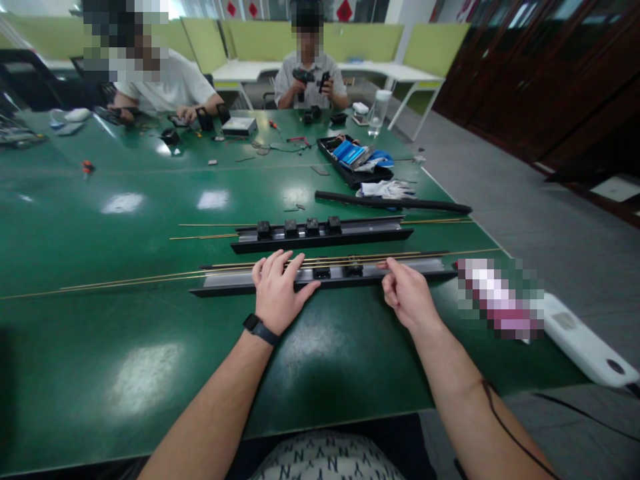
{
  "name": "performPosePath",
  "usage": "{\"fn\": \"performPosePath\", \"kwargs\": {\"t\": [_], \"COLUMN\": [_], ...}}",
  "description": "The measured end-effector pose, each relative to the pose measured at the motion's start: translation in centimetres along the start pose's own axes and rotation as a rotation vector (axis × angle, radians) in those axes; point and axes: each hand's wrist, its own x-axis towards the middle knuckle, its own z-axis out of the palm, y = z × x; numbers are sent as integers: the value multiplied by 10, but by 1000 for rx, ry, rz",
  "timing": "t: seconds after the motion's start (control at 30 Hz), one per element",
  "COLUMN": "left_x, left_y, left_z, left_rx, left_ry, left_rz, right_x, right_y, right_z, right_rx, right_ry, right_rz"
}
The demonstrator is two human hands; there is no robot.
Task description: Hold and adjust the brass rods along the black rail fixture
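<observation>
My left hand (280,287) spans the nearer black channel rail (230,279), its fingers over the far edge and the thumb along the near edge. My right hand (407,290) is at the right part of the same rail, index finger and thumb pinched at the thin brass-coloured rods (345,262), the other fingers curled. These rods run lengthwise along the rail and stick out past both ends. Between my hands, small black blocks (354,267) sit inside the channel. What lies under my left palm is hidden.
Behind lies a second black rail (320,239) with several black blocks and rods. Farther back are a black bar (395,202), white gloves (387,189) and a black tray (356,179). A white power strip (583,340) is at the right edge. Two people sit across the table.
</observation>
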Motion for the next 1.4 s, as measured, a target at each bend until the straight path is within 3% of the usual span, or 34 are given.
{"fn": "performPosePath", "kwargs": {"t": [1.4], "left_x": [0], "left_y": [13], "left_z": [-3], "left_rx": [7], "left_ry": [-44], "left_rz": [-25], "right_x": [2], "right_y": [-4], "right_z": [-4], "right_rx": [22], "right_ry": [60], "right_rz": [7]}}
